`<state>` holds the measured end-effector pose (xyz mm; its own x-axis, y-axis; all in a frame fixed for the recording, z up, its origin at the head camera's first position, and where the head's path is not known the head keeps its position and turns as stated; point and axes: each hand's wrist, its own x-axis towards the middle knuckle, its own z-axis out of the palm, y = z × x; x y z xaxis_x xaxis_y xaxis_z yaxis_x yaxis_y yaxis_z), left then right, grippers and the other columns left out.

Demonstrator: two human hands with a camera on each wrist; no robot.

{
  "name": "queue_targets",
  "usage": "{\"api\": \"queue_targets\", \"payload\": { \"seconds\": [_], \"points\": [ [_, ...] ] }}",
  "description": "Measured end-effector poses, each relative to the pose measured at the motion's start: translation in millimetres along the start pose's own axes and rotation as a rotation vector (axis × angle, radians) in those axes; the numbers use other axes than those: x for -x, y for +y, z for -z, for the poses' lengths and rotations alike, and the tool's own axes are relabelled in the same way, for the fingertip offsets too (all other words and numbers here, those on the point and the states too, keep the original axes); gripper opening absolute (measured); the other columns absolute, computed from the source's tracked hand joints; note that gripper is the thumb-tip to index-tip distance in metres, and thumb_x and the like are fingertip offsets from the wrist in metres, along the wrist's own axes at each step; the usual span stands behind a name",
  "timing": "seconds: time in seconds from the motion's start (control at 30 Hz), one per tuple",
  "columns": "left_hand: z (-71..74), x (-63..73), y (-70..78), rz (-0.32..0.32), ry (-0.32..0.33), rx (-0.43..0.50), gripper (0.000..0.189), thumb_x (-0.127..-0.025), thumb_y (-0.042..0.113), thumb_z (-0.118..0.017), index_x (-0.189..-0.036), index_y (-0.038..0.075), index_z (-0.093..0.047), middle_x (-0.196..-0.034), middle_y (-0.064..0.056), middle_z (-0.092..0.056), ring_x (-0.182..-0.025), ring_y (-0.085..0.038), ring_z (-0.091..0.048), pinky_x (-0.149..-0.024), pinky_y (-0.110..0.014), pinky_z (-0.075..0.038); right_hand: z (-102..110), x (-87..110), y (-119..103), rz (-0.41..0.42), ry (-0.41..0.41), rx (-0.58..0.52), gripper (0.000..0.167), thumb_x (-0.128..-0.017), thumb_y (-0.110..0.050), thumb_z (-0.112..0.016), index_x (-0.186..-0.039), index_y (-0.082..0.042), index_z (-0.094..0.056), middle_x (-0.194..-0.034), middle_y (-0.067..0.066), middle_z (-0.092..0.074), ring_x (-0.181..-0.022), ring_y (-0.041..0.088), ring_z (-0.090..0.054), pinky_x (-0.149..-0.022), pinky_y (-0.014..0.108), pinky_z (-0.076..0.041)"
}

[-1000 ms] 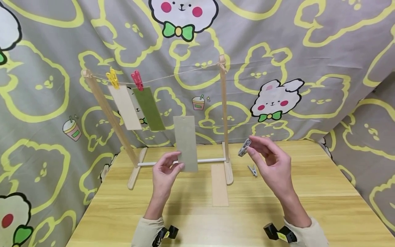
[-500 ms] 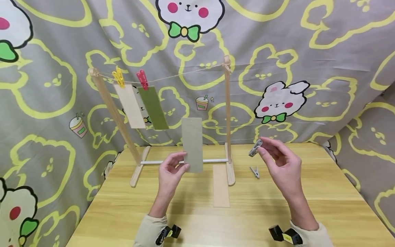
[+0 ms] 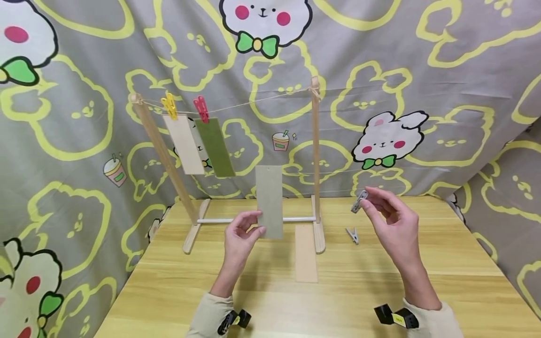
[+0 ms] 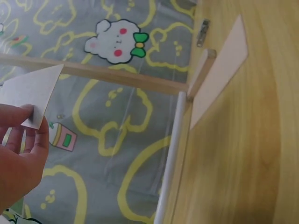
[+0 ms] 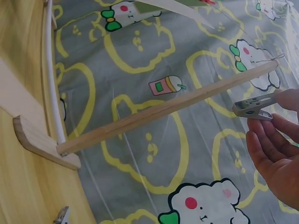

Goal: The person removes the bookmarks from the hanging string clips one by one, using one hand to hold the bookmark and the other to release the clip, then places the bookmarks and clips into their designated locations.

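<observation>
1. While a left hand [image 3: 242,236] pinches a gray card [image 3: 269,199] in front of a rack [image 3: 316,155], a right hand [image 3: 396,225] pinches a gray clothespin [image 3: 359,202].
2. A second clothespin [image 3: 353,236] and a pale card [image 3: 306,256] lie on the table [image 3: 359,291].

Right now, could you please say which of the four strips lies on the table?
The pale peach strip; the left hand holds the grey strip, while the cream strip and green strip hang clipped.

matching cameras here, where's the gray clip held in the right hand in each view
Head: held clip right of centre, near mid-height.
Left wrist: not in it; the loose clip shows instead.
Right wrist: held clip towards the right edge, near mid-height.
Shared landmark: white crossbar.
</observation>
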<state>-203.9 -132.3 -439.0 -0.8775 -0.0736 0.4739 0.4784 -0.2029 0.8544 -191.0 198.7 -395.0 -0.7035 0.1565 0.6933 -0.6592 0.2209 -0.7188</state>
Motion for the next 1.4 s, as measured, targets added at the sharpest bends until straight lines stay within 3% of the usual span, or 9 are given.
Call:
{"api": "queue_targets", "payload": {
  "seconds": [0.5, 0.93, 1.4],
  "points": [
    [4.2, 8.8, -9.7, 0.081, 0.009, -0.031, 0.042, -0.075, -0.028, -0.070, -0.115, -0.018, -0.061, -0.109, -0.020, -0.072, -0.093, -0.016, -0.068, -0.080, -0.028, -0.061, 1.2, 10.0, 20.1, -0.114, -0.043, 0.093, 0.033, -0.092, 0.004, -0.073, -0.124, 0.000, -0.070, -0.108, 0.013, -0.069, -0.096, 0.009, -0.067, -0.086, 0.013, -0.052],
    [5.3, 13.1, -14.9, 0.120, 0.039, -0.042, 0.041, -0.075, -0.028, -0.069, -0.114, -0.017, -0.064, -0.110, -0.026, -0.070, -0.091, -0.017, -0.068, -0.079, -0.027, -0.060, 7.6, 11.2, 33.9, -0.125, -0.066, 0.181, 0.028, -0.093, -0.003, -0.074, -0.121, 0.000, -0.071, -0.104, 0.007, -0.071, -0.092, 0.009, -0.067, -0.086, 0.012, -0.053],
    [8.0, 16.5, -19.7, 0.150, 0.028, -0.070, 0.042, -0.074, -0.029, -0.067, -0.114, -0.015, -0.065, -0.111, -0.027, -0.070, -0.090, -0.018, -0.068, -0.077, -0.026, -0.060, 15.1, 14.4, 40.1, -0.131, -0.056, 0.236, 0.031, -0.091, -0.001, -0.076, -0.121, -0.002, -0.072, -0.105, 0.013, -0.072, -0.092, 0.002, -0.065, -0.086, 0.009, -0.051]
  ]
}}
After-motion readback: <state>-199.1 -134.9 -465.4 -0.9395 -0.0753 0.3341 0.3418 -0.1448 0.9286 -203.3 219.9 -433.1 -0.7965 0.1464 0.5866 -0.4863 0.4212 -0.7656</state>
